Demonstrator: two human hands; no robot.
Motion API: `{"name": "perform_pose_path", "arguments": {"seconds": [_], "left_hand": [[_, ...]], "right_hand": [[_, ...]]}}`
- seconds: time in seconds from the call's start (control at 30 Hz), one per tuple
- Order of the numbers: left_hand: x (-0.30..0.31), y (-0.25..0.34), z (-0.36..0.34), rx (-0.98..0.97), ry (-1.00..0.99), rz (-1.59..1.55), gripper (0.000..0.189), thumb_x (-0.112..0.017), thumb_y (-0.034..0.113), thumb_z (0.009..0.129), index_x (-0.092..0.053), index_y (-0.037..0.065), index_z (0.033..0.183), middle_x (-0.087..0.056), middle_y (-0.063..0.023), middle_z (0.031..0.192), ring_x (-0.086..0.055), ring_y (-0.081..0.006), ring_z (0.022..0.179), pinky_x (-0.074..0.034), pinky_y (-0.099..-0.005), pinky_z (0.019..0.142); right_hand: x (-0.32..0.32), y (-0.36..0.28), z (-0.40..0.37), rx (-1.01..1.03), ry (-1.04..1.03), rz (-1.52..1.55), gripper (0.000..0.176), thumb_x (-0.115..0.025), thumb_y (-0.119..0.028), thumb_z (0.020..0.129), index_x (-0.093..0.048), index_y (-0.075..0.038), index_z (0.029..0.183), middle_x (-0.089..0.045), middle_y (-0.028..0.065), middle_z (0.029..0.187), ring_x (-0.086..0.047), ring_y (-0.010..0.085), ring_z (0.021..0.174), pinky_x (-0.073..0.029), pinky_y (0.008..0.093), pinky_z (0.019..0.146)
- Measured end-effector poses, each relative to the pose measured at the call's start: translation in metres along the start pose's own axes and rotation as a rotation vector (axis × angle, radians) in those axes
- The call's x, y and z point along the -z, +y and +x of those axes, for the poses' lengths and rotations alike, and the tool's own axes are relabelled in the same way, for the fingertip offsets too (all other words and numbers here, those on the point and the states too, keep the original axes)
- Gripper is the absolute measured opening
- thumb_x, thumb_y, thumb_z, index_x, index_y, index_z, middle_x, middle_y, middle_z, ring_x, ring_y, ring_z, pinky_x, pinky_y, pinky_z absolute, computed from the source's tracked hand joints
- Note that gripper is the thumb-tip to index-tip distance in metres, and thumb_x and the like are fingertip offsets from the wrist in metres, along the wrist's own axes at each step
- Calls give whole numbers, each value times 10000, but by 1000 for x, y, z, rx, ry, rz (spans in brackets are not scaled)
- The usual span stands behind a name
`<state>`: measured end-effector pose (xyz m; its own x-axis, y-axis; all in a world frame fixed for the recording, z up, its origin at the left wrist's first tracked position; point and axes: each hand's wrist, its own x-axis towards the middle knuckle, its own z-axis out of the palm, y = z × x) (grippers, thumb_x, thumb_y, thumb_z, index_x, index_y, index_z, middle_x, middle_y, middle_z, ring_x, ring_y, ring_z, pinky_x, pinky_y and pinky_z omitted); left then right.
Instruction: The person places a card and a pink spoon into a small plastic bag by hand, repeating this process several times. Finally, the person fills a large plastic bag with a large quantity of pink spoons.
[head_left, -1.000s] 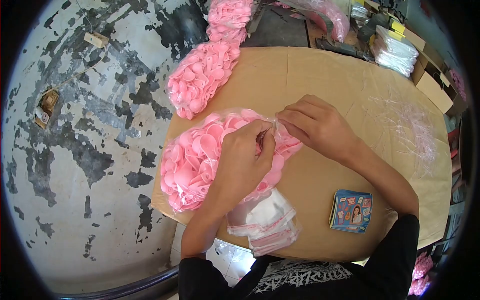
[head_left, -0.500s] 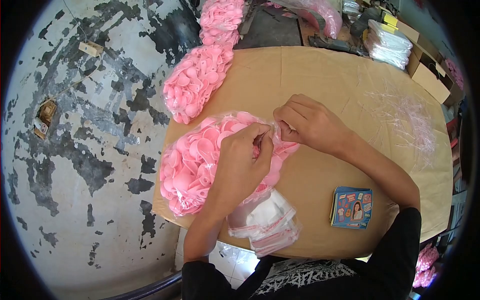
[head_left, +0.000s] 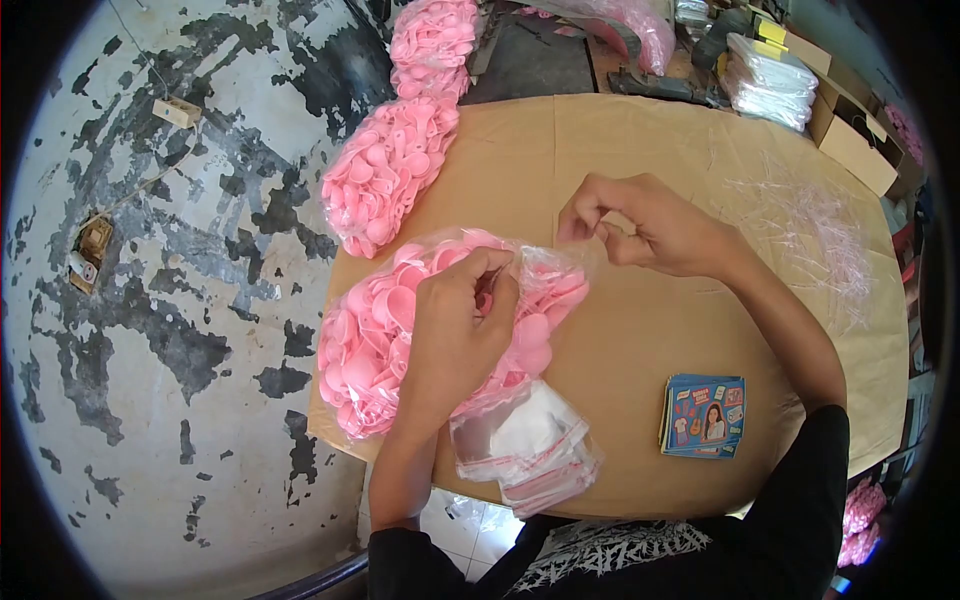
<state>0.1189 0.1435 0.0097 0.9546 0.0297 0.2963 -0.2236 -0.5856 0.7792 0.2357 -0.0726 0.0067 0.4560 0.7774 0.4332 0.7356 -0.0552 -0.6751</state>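
Observation:
A clear plastic bag full of pink plastic spoons (head_left: 365, 345) lies in front of me on the left part of the table. My left hand (head_left: 462, 310) rests over it, thumb and fingertips pinched on the bag's film near the upper middle. Just past the bag's right end, my right hand (head_left: 645, 228) is held with its fingers curled together. Whatever thin thing may be between those fingertips is too fine to make out. Small clear flat bags with red-edged strips (head_left: 535, 450) lie against the near side of the spoon bag.
A stack of blue printed cards (head_left: 703, 416) sits near the front right. Thin clear strands (head_left: 825, 235) are scattered at the right. More bags of pink spoons (head_left: 390, 170) line the back left. Packed clear film (head_left: 765, 85) and a cardboard box (head_left: 850, 140) stand at the back right.
My right hand has moved right, away from my left hand, and the gap between them has widened. My left hand has shifted slightly left, uncovering more of the bag's right end.

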Motion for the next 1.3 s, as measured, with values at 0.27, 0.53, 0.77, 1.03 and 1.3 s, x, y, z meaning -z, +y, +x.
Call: {"name": "perform_pose_path", "arguments": {"seconds": [0.27,0.53,0.77,1.03,1.3], "left_hand": [[-4,0,-2,-22,-5,-2,123,-602,2,889,-653,-64,979,-652,-171,739,-625,-203,620,-495,-314,610],[-5,5,-3,-39,-13,16,116,-598,-13,883,-642,-65,976,-658,-194,787,-657,-243,674,-509,-332,651],[-9,0,-3,-108,11,21,105,-598,-7,910,-663,-57,976,-566,-24,666,-450,-38,599,-364,-225,522],[-7,1,-3,-85,-37,52,90,-607,13,916,-669,-45,945,-545,-21,654,-422,-58,584,-354,-236,522],[3,-4,1,45,-52,-16,117,-590,15,918,-648,-59,986,-599,-94,706,-536,-114,608,-427,-270,565]], "right_hand": [[-29,-25,6,345,223,-561,179,-729,-50,782,-650,-50,943,-616,83,894,-616,267,858,-537,370,730],[-38,-15,4,305,244,-629,204,-740,-40,746,-633,-28,919,-616,76,895,-622,251,829,-538,350,711],[-39,-5,1,277,186,-571,244,-719,-19,728,-559,-31,912,-603,93,884,-620,271,831,-537,362,715],[-31,-11,1,241,23,-554,212,-649,-30,792,-487,-28,929,-546,122,883,-587,332,822,-512,411,706],[-5,-21,-1,-219,-205,-88,191,-632,-38,839,-480,-28,955,-606,138,921,-615,319,843,-504,369,756]]}}
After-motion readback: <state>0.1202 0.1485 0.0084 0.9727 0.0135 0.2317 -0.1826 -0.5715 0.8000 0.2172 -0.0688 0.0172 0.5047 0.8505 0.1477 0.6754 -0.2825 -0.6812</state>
